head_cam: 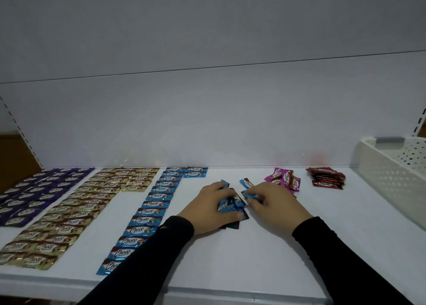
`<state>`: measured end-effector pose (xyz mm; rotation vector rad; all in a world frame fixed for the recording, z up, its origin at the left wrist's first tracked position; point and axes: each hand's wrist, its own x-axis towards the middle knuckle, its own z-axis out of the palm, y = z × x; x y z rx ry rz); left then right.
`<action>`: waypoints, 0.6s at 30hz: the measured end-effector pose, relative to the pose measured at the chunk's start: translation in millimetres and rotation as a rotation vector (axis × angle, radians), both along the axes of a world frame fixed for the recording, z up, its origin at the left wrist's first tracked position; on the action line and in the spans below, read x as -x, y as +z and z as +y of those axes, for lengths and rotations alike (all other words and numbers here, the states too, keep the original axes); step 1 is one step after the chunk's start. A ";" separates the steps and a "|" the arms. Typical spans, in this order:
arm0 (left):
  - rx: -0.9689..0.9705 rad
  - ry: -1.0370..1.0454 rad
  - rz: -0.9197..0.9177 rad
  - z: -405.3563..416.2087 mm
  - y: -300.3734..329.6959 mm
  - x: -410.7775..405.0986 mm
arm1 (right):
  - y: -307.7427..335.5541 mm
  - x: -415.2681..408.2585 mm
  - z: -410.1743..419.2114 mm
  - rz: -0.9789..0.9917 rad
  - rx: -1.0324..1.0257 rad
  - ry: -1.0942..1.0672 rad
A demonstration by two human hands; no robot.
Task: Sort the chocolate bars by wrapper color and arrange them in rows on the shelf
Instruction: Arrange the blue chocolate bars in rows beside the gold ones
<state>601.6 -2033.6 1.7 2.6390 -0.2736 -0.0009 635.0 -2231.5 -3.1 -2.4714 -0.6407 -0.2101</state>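
Observation:
Purple bars (39,193) lie in rows at the far left of the white shelf (230,258), with gold bars (76,212) in rows beside them. A column of blue bars (149,209) runs front to back in the middle. My left hand (207,209) grips a loose bunch of blue bars (230,206). My right hand (274,204) pinches one blue bar (247,195) just right of that bunch. Another blue bar (246,182) lies behind my hands.
A loose heap of pink bars (284,179) and a stack of red bars (326,178) sit at the back right. A white perforated basket (391,175) stands at the far right. The shelf's back wall rises behind everything.

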 end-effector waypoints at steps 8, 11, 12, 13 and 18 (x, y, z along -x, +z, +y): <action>-0.148 0.277 0.199 1.5 21.5 -2.7 | 6.2 11.5 11.6 0.037 0.067 0.048; -0.207 0.330 0.288 -5.1 27.9 -2.4 | 5.0 11.2 15.2 0.054 0.104 0.085; -0.185 0.334 0.295 -7.0 27.6 -2.5 | 5.1 11.7 15.6 0.064 0.102 0.097; -0.150 0.329 0.291 -9.0 26.9 -3.1 | 5.7 12.4 15.9 0.079 0.091 0.105; -0.030 0.279 0.248 -22.9 28.3 -2.7 | 5.5 12.3 14.3 0.193 0.015 0.175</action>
